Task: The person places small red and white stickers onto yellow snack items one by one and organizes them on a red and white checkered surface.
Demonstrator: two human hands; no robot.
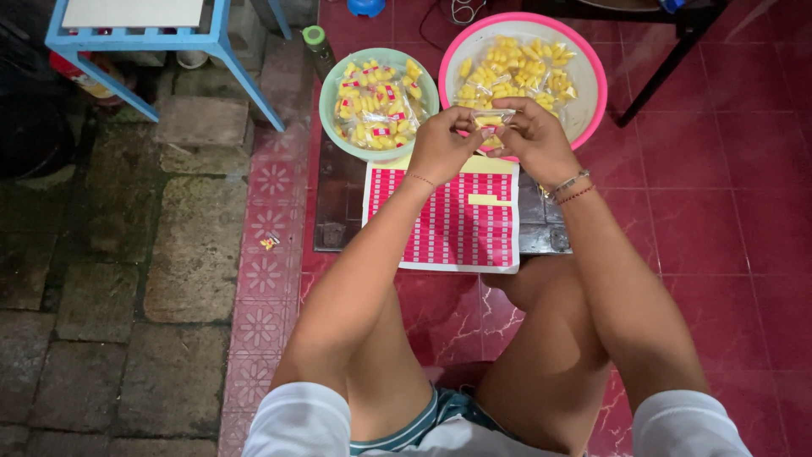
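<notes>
From the head view we see our two hands raised together over a low dark tabletop [334, 207] on the red tiled floor [719, 220]. Our left hand [440, 145] and right hand [538, 140] meet at a small clear packet [491, 119] of yellow snacks, the fingers of both pinching its ends, so it hangs just above the near rim of the pink basin [592, 76]. That basin holds loose clear packets of the same yellow snacks. Just beside it on the left sits a green bowl [331, 110], filled with packets that carry red-and-white labels. Under our wrists lies a sheet of red-and-white stickers [448, 224], with a yellow strip along its top edge. A blue stool frame [135, 38] stands well apart on the stone paving at upper left.
</notes>
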